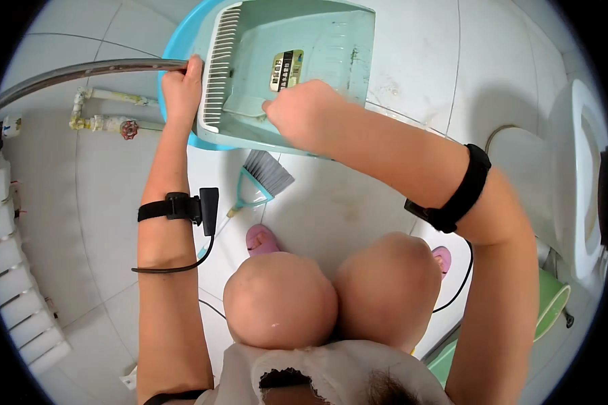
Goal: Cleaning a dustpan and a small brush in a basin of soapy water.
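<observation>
A pale green dustpan (338, 50) with a row of white comb teeth (220, 67) along its left side is tilted in front of me, over a blue basin (171, 64). My left hand (184, 91) is closed round the base of its long metal handle (101, 68), right beside the teeth. Inside the pan, my right hand (309, 115) is closed, with its fingertips pointing toward the teeth. A thin pale edge (244, 110) shows by those fingertips; I cannot make out what it is. A dark and yellow label (287, 69) lies on the pan's inner surface.
A broom (267, 177) with grey bristles lies on the tiled floor just below the pan. To the left are a pipe with a red valve (129, 129) and a white radiator (17, 270). A toilet (577, 175) stands right, above a green bin (552, 307).
</observation>
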A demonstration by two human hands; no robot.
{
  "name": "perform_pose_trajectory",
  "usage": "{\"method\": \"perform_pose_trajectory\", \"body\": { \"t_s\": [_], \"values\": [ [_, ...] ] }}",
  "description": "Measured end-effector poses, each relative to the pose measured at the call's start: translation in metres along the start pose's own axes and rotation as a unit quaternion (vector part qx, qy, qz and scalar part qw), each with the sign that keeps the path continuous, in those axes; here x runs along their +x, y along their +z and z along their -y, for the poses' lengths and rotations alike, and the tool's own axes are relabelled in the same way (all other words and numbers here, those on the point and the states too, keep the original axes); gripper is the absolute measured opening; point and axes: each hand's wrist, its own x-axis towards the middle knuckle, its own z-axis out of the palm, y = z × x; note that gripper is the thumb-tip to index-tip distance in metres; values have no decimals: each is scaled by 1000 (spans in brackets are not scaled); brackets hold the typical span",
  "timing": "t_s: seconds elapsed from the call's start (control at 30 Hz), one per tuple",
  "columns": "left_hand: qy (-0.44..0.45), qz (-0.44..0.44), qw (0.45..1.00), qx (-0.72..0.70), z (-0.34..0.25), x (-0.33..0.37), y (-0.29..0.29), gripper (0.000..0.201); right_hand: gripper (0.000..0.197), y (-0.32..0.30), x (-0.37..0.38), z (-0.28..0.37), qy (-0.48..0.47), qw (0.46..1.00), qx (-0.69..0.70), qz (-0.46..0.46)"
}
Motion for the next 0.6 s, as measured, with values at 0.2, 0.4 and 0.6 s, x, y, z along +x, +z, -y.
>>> {"method": "perform_pose_trajectory", "body": {
  "t_s": [0.2,0.4,0.6],
  "values": [
    [1,10,1000,-13,-15,-1,7,43,28,-31,8,-33,-15,995,-85,-43],
    [29,7,999,13,-12,2,0,43,22,-35,-12,0,-111,983,-140,-35],
    [15,11,1000,-6,-6,2,5,45,23,-33,12,-40,8,987,-131,-97]
  ]
}}
